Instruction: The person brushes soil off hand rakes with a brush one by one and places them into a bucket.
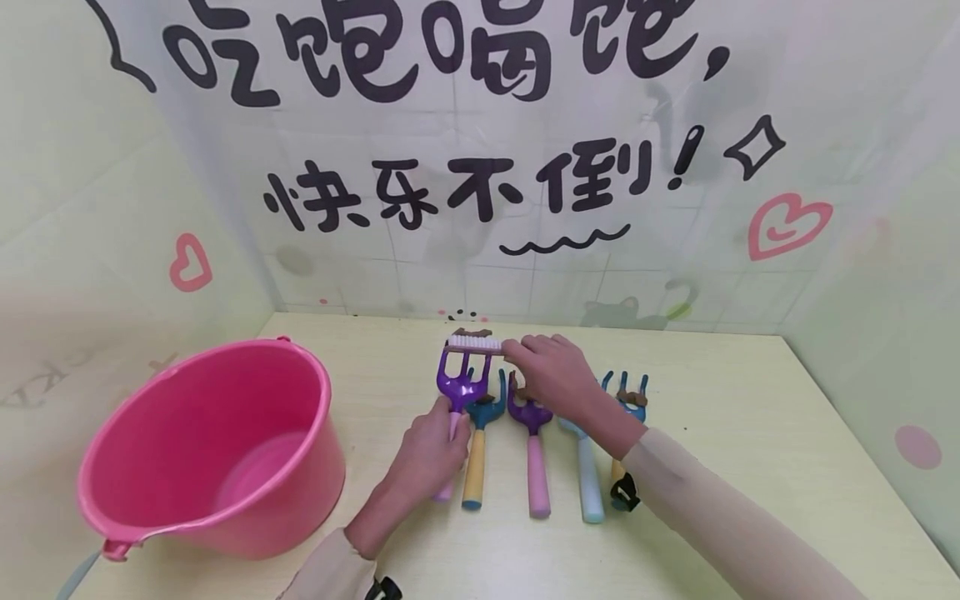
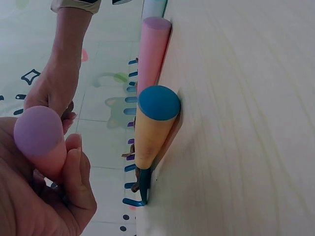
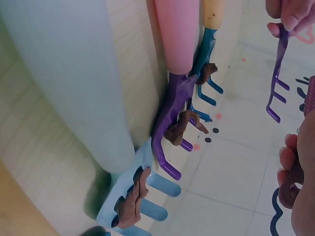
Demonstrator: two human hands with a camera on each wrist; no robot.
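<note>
My left hand grips the pink handle of a small purple hand rake, raised with its tines pointing away. In the left wrist view the handle's lilac end shows between palm and fingers. My right hand holds a scrub brush with white bristles, lying across the rake's tine tips. In the right wrist view part of its dark pink body shows beside the right fingers. Close by on the table are a blue rake with a yellow handle and another purple rake.
A light blue rake and another blue rake lie farther right, partly under my right arm. Brown lumps cling to the lying rakes' tines. A pink bucket stands at left; a printed wall backs the table.
</note>
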